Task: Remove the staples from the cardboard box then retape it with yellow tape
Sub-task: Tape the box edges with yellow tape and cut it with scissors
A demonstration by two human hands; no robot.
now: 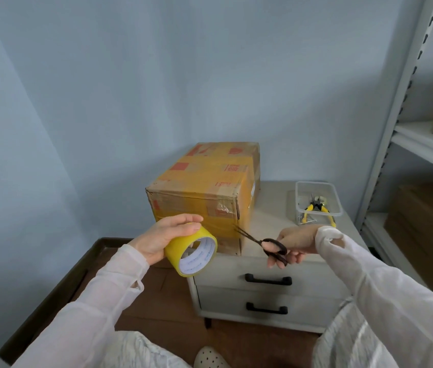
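Our left hand [166, 235] grips the yellow tape roll [181, 248], core toward us, while our right hand [293, 243] clamps dark metal scissors [260, 242] whose tips point at the yellow-taped cardboard box [204, 187], which lies lengthwise away from us on the pale nightstand [268, 208], a clear plastic tub [299, 197] beside it.

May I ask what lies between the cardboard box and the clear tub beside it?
Head view: only bare cabinet top separates the cardboard box from the clear tub.
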